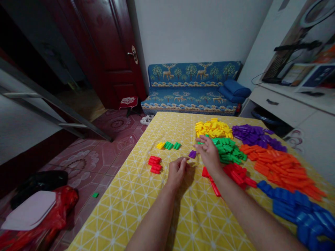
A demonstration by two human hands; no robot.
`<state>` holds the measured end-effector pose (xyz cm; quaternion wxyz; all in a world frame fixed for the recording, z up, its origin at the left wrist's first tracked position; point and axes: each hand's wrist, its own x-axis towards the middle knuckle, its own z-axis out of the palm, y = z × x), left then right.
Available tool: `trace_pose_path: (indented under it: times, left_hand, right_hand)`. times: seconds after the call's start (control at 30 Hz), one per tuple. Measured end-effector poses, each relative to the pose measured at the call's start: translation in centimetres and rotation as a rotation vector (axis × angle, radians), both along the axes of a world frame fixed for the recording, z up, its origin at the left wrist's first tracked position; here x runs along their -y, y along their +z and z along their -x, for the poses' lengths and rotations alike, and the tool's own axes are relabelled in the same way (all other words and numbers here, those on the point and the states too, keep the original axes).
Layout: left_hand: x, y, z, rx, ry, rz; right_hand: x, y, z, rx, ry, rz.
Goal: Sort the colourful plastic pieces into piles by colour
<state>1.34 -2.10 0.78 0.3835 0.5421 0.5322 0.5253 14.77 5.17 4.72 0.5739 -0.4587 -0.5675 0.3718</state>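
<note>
My left hand (178,169) hovers low over the middle of the table, thumb and fingers pressed together; whatever may be between them is hidden. A small purple plastic block (192,154) lies just past its fingertips. My right hand (207,151) is open, fingers apart, at the left edge of the green block pile (229,150), with nothing visible in it. Below its wrist lie loose red blocks (237,174). To the left are a red block cluster (155,164) and a short row with a yellow block (160,145) and green blocks (169,145).
Piles of yellow blocks (213,129), purple blocks (255,136), orange blocks (282,167) and blue blocks (300,209) line the right of the patterned tablecloth (125,209). A green block (95,195) lies on the floor. Behind the table stands a blue sofa (193,94).
</note>
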Motion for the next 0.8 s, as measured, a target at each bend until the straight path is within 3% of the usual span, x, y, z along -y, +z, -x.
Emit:
trace_pose_path:
  times: [0.13, 0.23, 0.33, 0.4, 0.5, 0.6, 0.8]
  left_hand:
    - [0.4, 0.4, 0.9, -0.089, 0.239, -0.178]
    - [0.7, 1.0, 2.0, -0.332, 0.544, -0.331]
    - [0.7, 1.6, 3.1, -0.583, 0.777, -0.246]
    - [0.6, 1.5, 3.7, -0.711, 0.841, -0.098]
    - [0.3, 0.9, 4.4, -0.882, 0.746, 0.077]
    - [0.0, 0.3, 4.8, -0.941, 0.594, 0.118]
    - [-0.5, -0.2, 4.3, -0.613, 0.268, -0.143]
  right_hand:
    - [7.4, -2.8, 3.5, -0.127, 0.012, 0.124]
    - [9.5, -4.5, 4.2, -0.112, -0.028, 0.122]
    - [9.8, -5.5, 4.1, -0.058, -0.036, 0.089]
    - [9.7, -5.8, 4.0, -0.039, -0.015, 0.088]
    - [9.7, -6.0, 3.9, -0.046, 0.016, 0.103]
    - [9.7, -6.1, 3.8, -0.054, 0.017, 0.118]
    - [9.6, -6.3, 3.9, -0.051, 0.032, 0.137]
